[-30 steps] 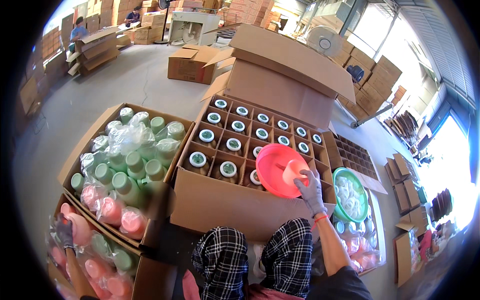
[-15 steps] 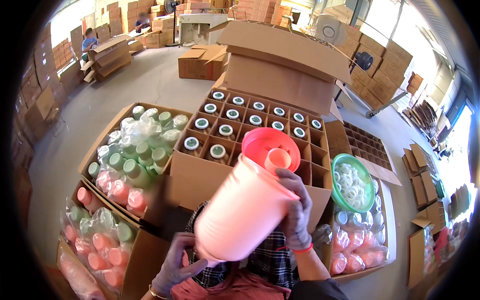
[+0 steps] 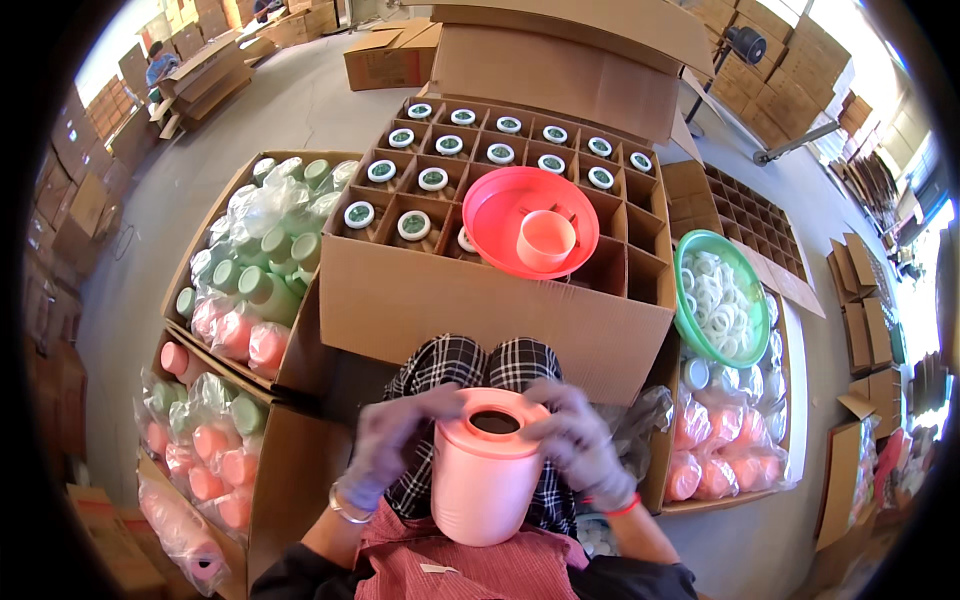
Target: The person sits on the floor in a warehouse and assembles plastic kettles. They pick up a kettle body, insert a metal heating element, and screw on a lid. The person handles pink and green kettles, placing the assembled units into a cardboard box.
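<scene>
A pink plastic cylindrical container [image 3: 487,487] stands upright on my lap, its round opening showing a dark inside. My left hand [image 3: 398,440], gloved in grey and slightly blurred, has its fingertips at the left of the top rim. On the opposite side my right hand [image 3: 578,440], gloved too, curls its fingers over the rim beside the opening. In front of my knees, a round red basin [image 3: 490,205] with a small pink cup [image 3: 546,241] in it rests on a divided carton [image 3: 490,315]. Several white-ringed, green-centred tops [image 3: 414,225] show in the carton's cells.
At the left are cartons of green bottles [image 3: 257,284] and bagged pink bottles [image 3: 208,441]. A green basket [image 3: 683,312] of white rings [image 3: 722,305] sits on a carton of bagged bottles [image 3: 724,425] at the right. Another person [image 3: 160,66] is far left.
The pink container has come down from a tilted position in front of me to upright on my lap. Both hands have shifted to its top rim. The view has tilted lower.
</scene>
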